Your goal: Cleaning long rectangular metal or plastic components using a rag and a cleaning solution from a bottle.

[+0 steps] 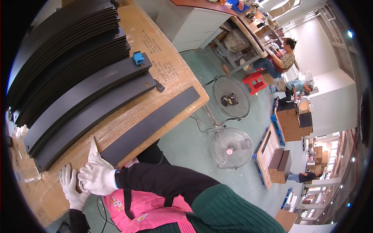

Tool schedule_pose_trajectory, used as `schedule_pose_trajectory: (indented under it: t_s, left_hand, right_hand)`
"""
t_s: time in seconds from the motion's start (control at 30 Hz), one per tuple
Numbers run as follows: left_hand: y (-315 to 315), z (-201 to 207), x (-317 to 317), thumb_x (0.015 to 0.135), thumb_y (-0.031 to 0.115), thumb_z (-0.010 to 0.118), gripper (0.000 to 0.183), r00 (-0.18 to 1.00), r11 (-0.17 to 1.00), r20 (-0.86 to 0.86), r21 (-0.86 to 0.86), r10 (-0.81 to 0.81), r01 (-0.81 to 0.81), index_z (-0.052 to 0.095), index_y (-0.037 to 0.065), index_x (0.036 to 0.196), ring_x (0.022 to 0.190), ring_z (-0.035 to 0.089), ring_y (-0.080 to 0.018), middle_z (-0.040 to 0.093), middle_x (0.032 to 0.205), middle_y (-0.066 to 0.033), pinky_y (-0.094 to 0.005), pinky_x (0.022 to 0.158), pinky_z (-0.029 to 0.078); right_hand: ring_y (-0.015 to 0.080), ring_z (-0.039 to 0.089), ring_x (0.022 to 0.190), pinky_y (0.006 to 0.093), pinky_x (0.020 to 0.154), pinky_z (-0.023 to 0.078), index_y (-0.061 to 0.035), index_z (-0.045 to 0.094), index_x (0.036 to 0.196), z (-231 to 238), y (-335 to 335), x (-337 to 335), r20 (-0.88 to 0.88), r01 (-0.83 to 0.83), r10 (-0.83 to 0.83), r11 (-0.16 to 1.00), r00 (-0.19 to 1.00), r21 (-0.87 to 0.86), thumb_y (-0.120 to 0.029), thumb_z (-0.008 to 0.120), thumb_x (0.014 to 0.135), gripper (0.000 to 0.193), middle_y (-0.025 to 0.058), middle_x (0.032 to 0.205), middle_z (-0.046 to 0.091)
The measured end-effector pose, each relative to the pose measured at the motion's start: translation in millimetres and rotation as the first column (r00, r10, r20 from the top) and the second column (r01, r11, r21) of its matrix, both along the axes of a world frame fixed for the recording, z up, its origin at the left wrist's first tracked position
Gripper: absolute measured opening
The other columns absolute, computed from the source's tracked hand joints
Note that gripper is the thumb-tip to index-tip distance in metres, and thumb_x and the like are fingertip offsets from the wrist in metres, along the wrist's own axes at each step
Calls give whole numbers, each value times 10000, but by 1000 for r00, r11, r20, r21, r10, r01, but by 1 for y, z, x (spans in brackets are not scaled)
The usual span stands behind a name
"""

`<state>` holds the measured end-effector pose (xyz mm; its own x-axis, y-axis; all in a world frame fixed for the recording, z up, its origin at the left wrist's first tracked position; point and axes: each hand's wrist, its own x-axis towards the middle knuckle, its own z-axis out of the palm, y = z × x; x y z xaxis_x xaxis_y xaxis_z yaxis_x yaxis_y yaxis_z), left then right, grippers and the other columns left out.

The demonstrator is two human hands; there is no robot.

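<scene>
– Where are our hands?

– Both gloved, at the near edge of the table [128, 116]. Our right hand [97, 176] lies flat on the cardboard, fingers loose, gripping nothing, just beside the near end of the strip [149, 126]. Our left hand [72, 186] rests open beside it (touching the right).

– And the strip?

– Lying alone, apart from the stacks [83, 103]. A blue block [138, 58] sits on one.

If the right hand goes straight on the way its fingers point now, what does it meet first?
Probably the single dark strip lying alone on the cardboard-covered table. The right hand points an extended finger up toward its near end, though depth is unclear.
</scene>
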<state>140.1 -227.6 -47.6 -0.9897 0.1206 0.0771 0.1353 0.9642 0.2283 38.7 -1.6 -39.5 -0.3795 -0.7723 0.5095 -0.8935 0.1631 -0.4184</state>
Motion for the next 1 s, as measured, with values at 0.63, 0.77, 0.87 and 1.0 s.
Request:
schedule_pose_trajectory:
  t_s: [0.63, 0.77, 0.87, 1.0]
  left_hand:
    - [4, -6, -4, 716, 451, 827, 928, 996, 994, -1, 67, 85, -85, 526, -24, 1453, 1493, 390, -479, 485, 1570, -251, -601, 1263, 238]
    - [6, 21, -14, 721, 427, 863, 916, 1000, 997, -16, 80, -7, 9, 539, -7, 1460, 1427, 463, -441, 523, 1526, -242, -553, 1203, 334]
    - [4, 22, -13, 820, 565, 807, 900, 999, 992, -4, 114, -53, 54, 552, -3, 1469, 1474, 443, -438, 510, 1570, -232, -587, 1227, 313]
    - [3, 15, -15, 849, 591, 778, 862, 998, 992, -18, 108, -57, 58, 570, 26, 1466, 1445, 460, -472, 534, 1546, -226, -632, 1199, 326]
  right_hand:
    - [311, 583, 999, 495, 890, 439, -89, 737, 947, 6, -21, -7, 178, 217, -217, 976, 960, 25, -307, 652, 830, 261, 95, 1035, 640]
    - [286, 584, 1049, 465, 934, 425, -39, 738, 1008, 5, -29, -7, 211, 205, -260, 947, 942, 247, -311, 649, 853, 325, 101, 1089, 667]
    - [270, 591, 1046, 444, 922, 421, -55, 750, 993, 2, -32, -9, 250, 119, -202, 942, 947, 314, -325, 670, 837, 322, 73, 1063, 672]
    - [287, 712, 671, 545, 519, 487, -150, 725, 822, -9, -31, -16, 202, 124, -117, 992, 972, -24, -386, 686, 780, 244, 45, 769, 724]
